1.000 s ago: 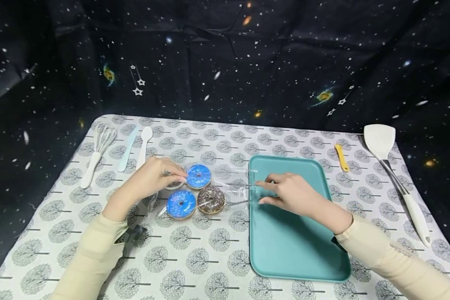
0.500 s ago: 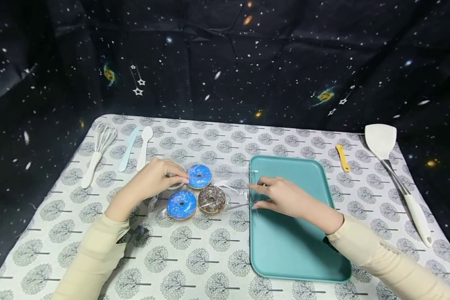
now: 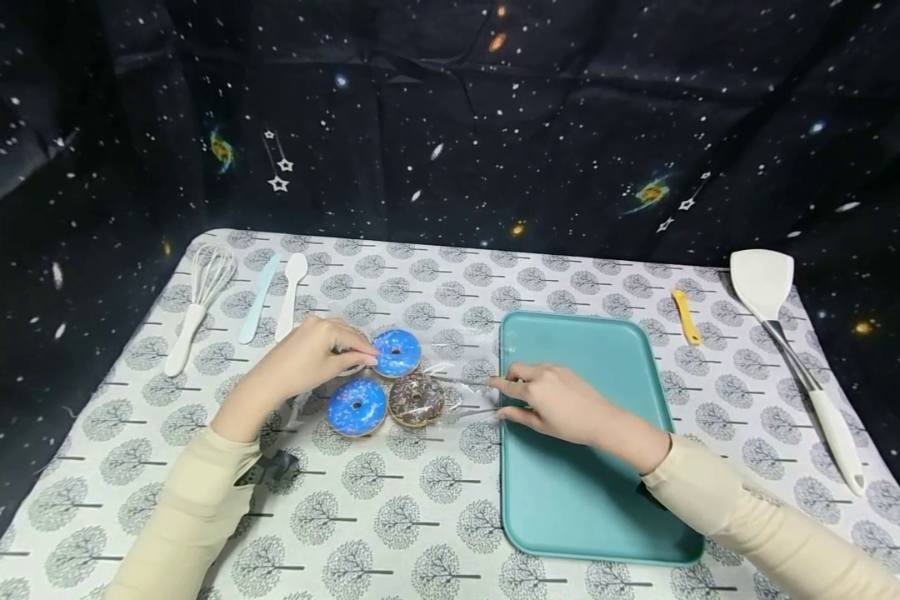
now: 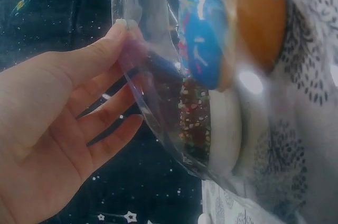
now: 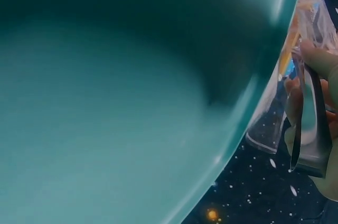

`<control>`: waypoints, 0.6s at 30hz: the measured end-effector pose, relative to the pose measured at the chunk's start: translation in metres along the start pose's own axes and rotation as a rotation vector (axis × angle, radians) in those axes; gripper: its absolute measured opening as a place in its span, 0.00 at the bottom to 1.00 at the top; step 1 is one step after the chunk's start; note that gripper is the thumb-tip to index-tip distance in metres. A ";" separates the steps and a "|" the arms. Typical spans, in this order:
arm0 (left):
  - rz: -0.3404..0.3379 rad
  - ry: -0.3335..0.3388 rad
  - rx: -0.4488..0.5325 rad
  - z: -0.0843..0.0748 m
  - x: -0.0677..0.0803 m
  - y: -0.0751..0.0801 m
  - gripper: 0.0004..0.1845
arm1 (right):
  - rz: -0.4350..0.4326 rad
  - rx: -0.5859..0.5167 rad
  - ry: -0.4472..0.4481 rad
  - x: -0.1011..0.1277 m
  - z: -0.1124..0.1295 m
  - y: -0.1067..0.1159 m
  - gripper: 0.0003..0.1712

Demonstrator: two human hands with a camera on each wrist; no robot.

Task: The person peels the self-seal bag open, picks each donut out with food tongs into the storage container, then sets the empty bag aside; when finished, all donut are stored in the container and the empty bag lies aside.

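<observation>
**Inspector A:** Starting at the left edge. A white whisk (image 3: 195, 307), a pale blue spatula (image 3: 258, 298) and a white spoon (image 3: 291, 293) are lying side by side at ten o'clock on the cloth, well apart from the hands and apparently parked.

**Inspector B:** And the left hand (image 3: 302, 363)?

**Inspector A:** Its fingers are curled and pinching the left end of a clear plastic bag (image 3: 450, 379), just beside the upper blue doughnut (image 3: 396, 352). I judge it is anchoring the bag so the film is not sliding. In the left wrist view the fingers (image 4: 95, 63) are touching the film, with the doughnuts pressed behind it.

**Inspector B:** The contents?

**Inspector A:** Three doughnuts inside the bag, touching each other, at nine o'clock from the tray: a second blue doughnut (image 3: 357, 406) and a chocolate sprinkled doughnut (image 3: 416, 399) below the first.

**Inspector B:** The right hand (image 3: 562, 402)?

**Inspector A:** It is clamping metal tongs (image 3: 468, 397), tips pointing toward the chocolate one through the bag's open end. Whether the tips are touching it, I cannot tell. The hand is hovering over the left rim of the teal tray (image 3: 607, 517), which is lying bare beside the bag.

**Inspector B:** Surface and surroundings?

**Inspector A:** A tablecloth (image 3: 390, 517) printed with grey trees is covering the table. At two o'clock a small yellow tool (image 3: 683, 316) and a large white turner (image 3: 787, 350) are lying. A dark starry backdrop (image 3: 450, 117) is hanging behind.
</observation>
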State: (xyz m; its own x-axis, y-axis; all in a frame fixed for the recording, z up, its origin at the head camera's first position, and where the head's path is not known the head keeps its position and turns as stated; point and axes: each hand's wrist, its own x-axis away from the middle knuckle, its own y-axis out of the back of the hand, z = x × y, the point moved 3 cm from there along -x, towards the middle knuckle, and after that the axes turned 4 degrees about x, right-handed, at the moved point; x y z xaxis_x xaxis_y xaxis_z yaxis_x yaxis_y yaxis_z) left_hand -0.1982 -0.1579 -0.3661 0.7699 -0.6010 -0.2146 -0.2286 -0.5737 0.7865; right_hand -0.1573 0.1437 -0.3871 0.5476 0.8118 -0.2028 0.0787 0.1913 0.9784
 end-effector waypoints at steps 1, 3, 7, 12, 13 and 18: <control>0.002 0.003 0.000 0.000 0.000 0.000 0.07 | -0.002 -0.007 0.000 0.000 0.000 -0.001 0.25; 0.004 0.009 0.001 0.001 0.000 0.000 0.07 | -0.005 -0.022 0.003 -0.001 -0.001 -0.002 0.24; 0.013 0.007 0.008 0.002 0.001 0.000 0.06 | -0.001 -0.055 0.011 -0.001 -0.002 -0.004 0.23; 0.032 0.039 0.010 0.004 0.003 0.004 0.06 | -0.009 -0.096 0.013 0.001 -0.001 0.000 0.23; 0.035 0.050 0.007 0.004 0.003 0.005 0.06 | -0.014 -0.101 0.013 0.002 -0.001 0.001 0.23; 0.039 0.070 0.022 0.004 0.004 0.005 0.06 | -0.035 -0.128 -0.003 0.013 -0.003 0.006 0.25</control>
State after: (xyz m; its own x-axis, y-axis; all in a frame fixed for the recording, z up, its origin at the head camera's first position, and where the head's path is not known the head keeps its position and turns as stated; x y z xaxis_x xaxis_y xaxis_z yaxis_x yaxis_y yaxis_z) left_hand -0.1986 -0.1655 -0.3648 0.7999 -0.5831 -0.1420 -0.2718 -0.5629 0.7806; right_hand -0.1519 0.1568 -0.3843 0.5487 0.8020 -0.2361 -0.0090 0.2880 0.9576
